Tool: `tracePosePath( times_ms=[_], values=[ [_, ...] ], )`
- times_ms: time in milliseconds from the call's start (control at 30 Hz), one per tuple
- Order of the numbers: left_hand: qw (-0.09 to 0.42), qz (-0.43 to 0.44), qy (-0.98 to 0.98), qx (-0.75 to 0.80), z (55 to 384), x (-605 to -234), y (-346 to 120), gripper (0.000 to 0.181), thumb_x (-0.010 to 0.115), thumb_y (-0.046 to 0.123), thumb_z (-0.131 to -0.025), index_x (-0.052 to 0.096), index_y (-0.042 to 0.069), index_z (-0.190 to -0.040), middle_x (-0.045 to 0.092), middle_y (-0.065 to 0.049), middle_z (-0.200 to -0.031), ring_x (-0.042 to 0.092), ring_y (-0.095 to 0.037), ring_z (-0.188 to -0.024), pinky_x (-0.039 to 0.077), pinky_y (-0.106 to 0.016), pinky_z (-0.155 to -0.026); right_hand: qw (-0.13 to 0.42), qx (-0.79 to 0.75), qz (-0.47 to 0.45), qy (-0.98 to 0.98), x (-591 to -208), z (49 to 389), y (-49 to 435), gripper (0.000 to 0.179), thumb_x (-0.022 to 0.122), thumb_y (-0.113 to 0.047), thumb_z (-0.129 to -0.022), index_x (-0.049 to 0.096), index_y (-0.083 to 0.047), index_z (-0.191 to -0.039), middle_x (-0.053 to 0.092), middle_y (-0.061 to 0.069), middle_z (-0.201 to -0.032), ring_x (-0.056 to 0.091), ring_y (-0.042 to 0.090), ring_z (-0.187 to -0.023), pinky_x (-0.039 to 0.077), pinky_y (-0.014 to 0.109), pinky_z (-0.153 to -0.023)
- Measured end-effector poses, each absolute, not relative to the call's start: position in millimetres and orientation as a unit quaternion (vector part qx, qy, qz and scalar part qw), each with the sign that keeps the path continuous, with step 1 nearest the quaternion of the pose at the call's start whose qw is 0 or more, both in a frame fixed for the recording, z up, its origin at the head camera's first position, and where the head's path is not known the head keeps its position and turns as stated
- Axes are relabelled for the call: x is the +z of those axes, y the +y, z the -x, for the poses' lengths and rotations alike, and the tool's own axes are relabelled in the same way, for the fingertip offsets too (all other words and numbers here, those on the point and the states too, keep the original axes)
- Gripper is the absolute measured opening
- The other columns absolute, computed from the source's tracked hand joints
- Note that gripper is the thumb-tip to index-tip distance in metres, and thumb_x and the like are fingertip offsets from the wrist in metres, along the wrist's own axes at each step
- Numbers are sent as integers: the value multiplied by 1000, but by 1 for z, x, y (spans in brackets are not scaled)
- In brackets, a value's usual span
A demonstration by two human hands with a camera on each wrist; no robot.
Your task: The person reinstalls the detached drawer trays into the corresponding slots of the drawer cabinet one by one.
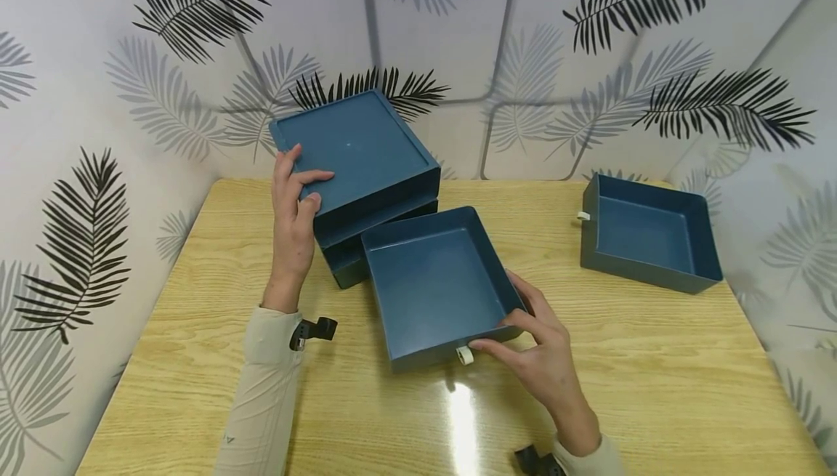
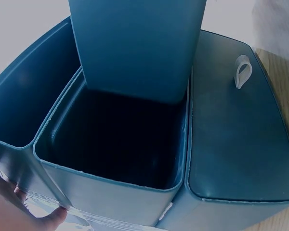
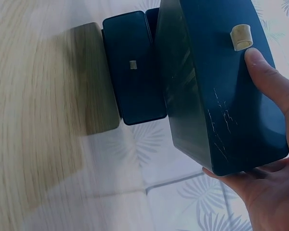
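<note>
A blue drawer cabinet stands at the table's back left. My left hand rests with spread fingers on its top and left edge. My right hand grips a blue drawer by its front right corner, thumb on the front beside a pale pull tab. The drawer holds nothing and slants out of the middle slot, its back end still at the opening in the left wrist view. The top slot is bare. In the bottom slot sits a closed drawer with a looped tab.
Another blue drawer lies on the wooden table at the right, its tab facing left. A leaf-patterned covering rises behind the table and along both sides. Dark wrist cameras sit at both cuffs.
</note>
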State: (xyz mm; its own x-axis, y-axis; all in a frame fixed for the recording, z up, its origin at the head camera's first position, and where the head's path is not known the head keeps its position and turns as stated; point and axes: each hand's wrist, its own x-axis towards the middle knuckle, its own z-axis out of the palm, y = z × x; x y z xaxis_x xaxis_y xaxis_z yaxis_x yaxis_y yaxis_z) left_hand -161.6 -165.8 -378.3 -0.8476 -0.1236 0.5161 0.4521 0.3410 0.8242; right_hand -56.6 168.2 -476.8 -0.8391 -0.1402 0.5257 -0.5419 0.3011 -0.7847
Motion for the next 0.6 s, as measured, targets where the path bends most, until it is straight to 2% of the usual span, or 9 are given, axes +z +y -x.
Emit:
tracePosePath(
  times_ms=[267,600],
  values=[
    [262,108,-777,-563,162,-379,-165,38,42,11,-98,64,-10,-121,28,-24,-168,0,-41,-164,-1,-58,-131,183,550,-225,-783,-477,60,158,34,95,2,-62,66,-8,-76,52,25,-153,53,38,-140,45,20,-112],
    [259,109,-774,-568,161,-379,-164,39,40,12,-98,63,-10,-121,27,-21,-169,-1,-33,-165,-2,-54,-132,170,543,-217,-794,-475,63,149,32,96,-3,-64,67,-11,-76,51,20,-156,51,40,-143,42,20,-115]
  ],
)
